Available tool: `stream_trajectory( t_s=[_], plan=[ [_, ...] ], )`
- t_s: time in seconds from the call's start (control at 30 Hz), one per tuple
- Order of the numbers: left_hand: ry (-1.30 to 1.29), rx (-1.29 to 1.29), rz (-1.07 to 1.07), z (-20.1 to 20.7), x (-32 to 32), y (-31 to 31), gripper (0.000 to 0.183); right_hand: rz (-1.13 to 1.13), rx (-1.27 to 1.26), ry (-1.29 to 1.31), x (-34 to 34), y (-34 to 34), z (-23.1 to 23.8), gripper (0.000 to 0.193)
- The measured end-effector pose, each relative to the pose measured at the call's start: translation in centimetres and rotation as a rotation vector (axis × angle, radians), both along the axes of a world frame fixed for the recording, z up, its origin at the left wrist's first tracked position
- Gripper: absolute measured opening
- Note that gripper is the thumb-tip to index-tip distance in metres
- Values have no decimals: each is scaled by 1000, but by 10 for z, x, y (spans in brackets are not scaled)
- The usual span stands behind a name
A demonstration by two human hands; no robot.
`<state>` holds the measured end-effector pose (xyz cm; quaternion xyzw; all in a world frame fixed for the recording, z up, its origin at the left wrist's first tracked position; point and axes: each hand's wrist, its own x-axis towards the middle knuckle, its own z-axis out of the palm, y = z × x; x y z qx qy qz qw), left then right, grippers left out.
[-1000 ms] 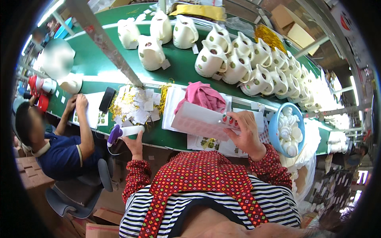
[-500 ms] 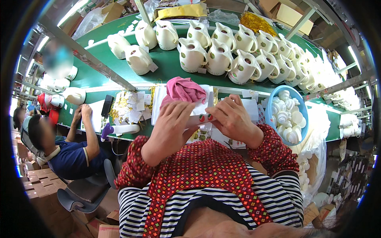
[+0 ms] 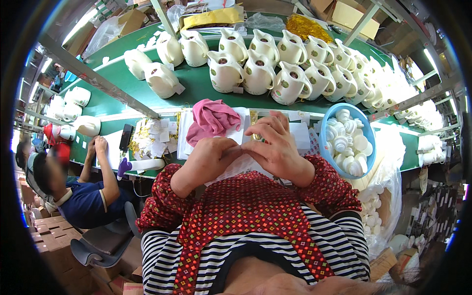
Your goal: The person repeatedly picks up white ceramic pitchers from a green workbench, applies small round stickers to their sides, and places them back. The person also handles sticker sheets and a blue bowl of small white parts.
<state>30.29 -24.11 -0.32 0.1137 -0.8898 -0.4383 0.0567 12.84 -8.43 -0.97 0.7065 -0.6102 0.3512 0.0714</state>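
In front of my chest, my left hand (image 3: 209,160) and my right hand (image 3: 279,150) meet at the fingertips. Between them hangs a thin, whitish, see-through sheet (image 3: 237,167), pinched by both; its exact kind is hard to make out. The left fingers are curled together, while the right thumb and forefinger close and the other right fingers arch above. Just beyond the hands a crumpled pink cloth (image 3: 214,120) rests on a white board (image 3: 184,140). Part of a sheet with small coloured prints (image 3: 313,141) shows beside the right hand.
Rows of cream jugs (image 3: 226,73) with leaf prints stand on the green table. At right sits a blue basin (image 3: 322,140) of white plastic lids (image 3: 346,135). Left lie tags with gold strings (image 3: 157,135) and a purple-and-white tool (image 3: 142,165). A co-worker (image 3: 93,199) sits at left.
My hands have come closer together and lower, the left fingers curling in. The whitish sheet now hangs below them. The whole view has shifted slightly.
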Motion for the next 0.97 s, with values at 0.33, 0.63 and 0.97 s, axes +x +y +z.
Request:
stream_trajectory(
  t_s=[0.33, 0.63, 0.97],
  plan=[
    [37, 23, 50, 0, -4, -12, 21, -109, 76, -173, -11, -2, 14, 57],
    [-19, 109, 106, -13, -9, -29, 21, -30, -25, -163, -12, -6, 6, 70],
    [44, 98, 90, -13, -16, -43, 23, 0, 173, -399, -28, -30, -2, 87]
  ],
)
